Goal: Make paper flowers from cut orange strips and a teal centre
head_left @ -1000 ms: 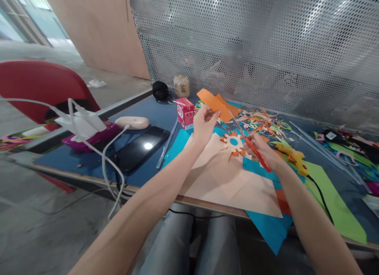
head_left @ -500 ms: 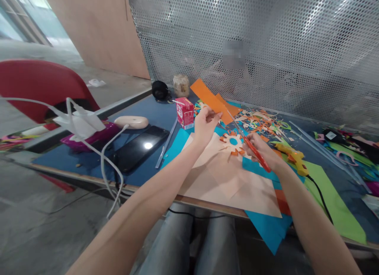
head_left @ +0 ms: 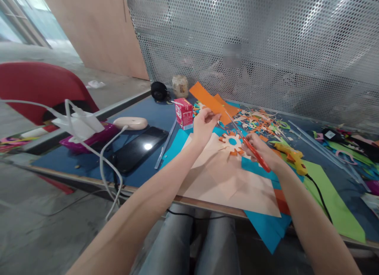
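Pinched in my left hand (head_left: 205, 125) is a strip of orange paper (head_left: 206, 96), held up above the table. My right hand (head_left: 260, 148) grips red-handled scissors (head_left: 257, 156), their blades at the strip's lower right end. Below the blades lies a ring-shaped paper cutout (head_left: 233, 143) with cream and orange tabs around a blue centre. It rests on large cream paper sheets (head_left: 204, 184). Blue paper (head_left: 260, 168) lies beneath my right hand, and a yellow glue gun (head_left: 291, 156) is just right of it.
Paper scraps (head_left: 263, 121) are heaped behind my hands. A pink drink carton (head_left: 184, 114), a phone (head_left: 142, 148), a white cable (head_left: 103, 160) and a purple tissue holder (head_left: 79, 143) stand or lie to the left. Green paper (head_left: 331, 200) is at the right. A perforated metal screen (head_left: 266, 38) closes the back.
Both hands keep nearly the same pose, with the scissors still at the orange strip. The whole view has shifted very slightly.
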Tool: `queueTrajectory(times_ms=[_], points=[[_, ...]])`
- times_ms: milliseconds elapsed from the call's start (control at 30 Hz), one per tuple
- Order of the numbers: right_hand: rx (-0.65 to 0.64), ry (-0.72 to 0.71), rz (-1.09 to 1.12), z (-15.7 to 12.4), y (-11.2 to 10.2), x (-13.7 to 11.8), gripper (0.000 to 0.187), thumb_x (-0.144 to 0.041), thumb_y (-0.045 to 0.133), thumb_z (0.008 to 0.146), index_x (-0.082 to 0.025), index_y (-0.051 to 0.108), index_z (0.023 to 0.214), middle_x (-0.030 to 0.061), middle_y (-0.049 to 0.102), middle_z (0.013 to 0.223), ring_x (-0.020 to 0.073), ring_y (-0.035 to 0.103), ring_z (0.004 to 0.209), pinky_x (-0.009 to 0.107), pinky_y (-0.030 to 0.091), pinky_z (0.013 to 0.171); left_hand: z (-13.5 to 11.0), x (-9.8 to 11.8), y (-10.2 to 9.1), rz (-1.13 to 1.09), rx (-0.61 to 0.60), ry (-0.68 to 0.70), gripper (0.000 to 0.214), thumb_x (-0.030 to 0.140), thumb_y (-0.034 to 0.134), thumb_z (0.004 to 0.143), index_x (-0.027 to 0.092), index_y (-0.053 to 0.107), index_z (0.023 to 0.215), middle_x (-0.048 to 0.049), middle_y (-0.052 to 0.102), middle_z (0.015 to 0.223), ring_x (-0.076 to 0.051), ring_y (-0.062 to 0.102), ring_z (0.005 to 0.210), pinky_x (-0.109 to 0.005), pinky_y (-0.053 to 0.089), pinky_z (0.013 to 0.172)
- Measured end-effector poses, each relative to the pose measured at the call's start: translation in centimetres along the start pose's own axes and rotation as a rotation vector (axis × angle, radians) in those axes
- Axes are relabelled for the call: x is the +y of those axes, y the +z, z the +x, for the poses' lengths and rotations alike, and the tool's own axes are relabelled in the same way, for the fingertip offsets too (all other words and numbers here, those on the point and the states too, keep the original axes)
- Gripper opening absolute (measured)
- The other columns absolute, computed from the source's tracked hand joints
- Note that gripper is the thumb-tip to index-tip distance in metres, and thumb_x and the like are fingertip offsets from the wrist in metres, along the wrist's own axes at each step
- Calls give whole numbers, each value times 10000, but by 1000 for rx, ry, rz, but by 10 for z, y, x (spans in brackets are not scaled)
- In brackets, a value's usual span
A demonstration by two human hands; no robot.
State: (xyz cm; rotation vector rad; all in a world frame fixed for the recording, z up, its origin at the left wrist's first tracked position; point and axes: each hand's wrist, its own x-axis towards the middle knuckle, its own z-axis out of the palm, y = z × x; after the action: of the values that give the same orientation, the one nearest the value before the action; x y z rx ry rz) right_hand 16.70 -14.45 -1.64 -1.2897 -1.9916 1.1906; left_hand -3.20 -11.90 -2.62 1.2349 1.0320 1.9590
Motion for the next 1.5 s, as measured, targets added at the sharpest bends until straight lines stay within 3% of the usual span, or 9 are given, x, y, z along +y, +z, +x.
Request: queueTrajectory(times_ms=[633, 1100, 1500], points=[[11, 17, -13, 3, -1, 2, 343, -435, 623, 660, -244, 379, 807, -73, 417, 640, 68, 355, 473, 194, 265, 391, 0, -2, -1, 11, 0, -5, 61, 172, 623, 653, 155, 575, 687, 13, 563, 625, -77, 526, 576, -192, 439, 547], [20, -10, -15, 2, 0, 1, 347, -447, 627, 659, -241, 389, 804, -82, 411, 599, 57, 344, 419, 189, 268, 352, 0, -1, -2, 46, -2, 6, 98, 161, 627, 669, 162, 545, 615, 32, 501, 554, -63, 471, 510, -188, 405, 499], [76, 59, -33, 2, 4, -6, 343, -478, 592, 661, -220, 385, 752, -86, 401, 485, 67, 365, 354, 210, 296, 347, 1, -4, -3, 98, -4, 21, 104, 205, 631, 662, 151, 551, 625, 26, 501, 570, -63, 445, 516, -189, 363, 486]])
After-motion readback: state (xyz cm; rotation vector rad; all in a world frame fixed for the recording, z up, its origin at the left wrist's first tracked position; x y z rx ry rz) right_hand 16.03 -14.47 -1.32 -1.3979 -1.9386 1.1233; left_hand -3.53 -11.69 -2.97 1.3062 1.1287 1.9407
